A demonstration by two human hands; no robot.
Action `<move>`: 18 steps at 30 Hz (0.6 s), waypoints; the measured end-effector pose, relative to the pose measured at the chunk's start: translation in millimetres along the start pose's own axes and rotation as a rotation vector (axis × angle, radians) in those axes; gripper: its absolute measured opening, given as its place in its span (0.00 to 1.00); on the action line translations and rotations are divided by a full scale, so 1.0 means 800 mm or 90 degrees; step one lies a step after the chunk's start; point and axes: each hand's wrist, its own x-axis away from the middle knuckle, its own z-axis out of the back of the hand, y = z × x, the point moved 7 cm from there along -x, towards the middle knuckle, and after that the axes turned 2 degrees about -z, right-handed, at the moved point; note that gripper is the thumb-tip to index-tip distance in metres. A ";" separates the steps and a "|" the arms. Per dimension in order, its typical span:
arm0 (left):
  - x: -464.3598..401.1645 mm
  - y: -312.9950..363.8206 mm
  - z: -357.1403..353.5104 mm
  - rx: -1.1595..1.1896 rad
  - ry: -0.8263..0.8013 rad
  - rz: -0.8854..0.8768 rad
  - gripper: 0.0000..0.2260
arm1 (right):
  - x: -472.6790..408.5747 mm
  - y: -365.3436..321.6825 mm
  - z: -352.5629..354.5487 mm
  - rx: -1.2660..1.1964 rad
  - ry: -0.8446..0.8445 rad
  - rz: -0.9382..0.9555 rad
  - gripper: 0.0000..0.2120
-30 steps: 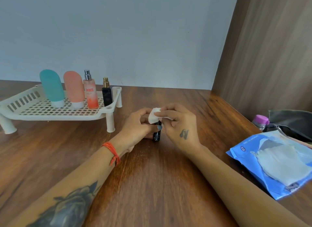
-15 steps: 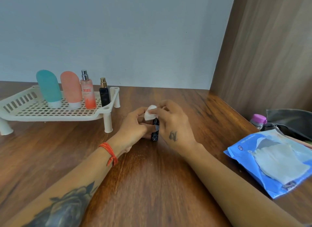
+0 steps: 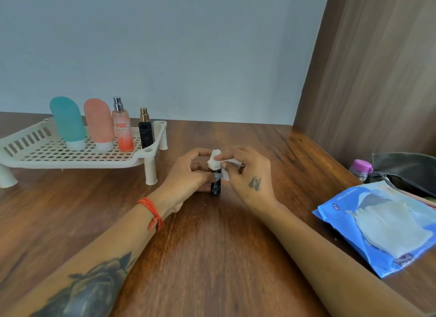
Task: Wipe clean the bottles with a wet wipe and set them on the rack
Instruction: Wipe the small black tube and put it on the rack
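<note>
Standing upright on the surface (image 3: 212, 257), the small dark bottle (image 3: 215, 186) sits between both hands. The left hand (image 3: 188, 178) curls round its body from the left, thumb across the front; the right hand (image 3: 247, 175) pinches the wipe (image 3: 215, 159) over its top. It looks light, rigid and probably slick once damp, likely glass and easily tipped, so a grip low on the body seems safest. The rack (image 3: 77, 159) stands well left of the left hand.

pale blue wall (image 3: 165, 45), wooden table (image 3: 212, 257), brown side panel (image 3: 377, 68).
</note>
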 end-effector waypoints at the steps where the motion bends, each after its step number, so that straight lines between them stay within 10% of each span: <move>1: 0.000 0.000 0.001 -0.001 0.003 -0.002 0.20 | -0.001 0.002 -0.003 -0.012 -0.007 -0.008 0.10; 18: 0.000 0.005 0.003 -0.031 0.012 -0.010 0.24 | 0.000 0.016 0.004 -0.009 -0.006 -0.094 0.10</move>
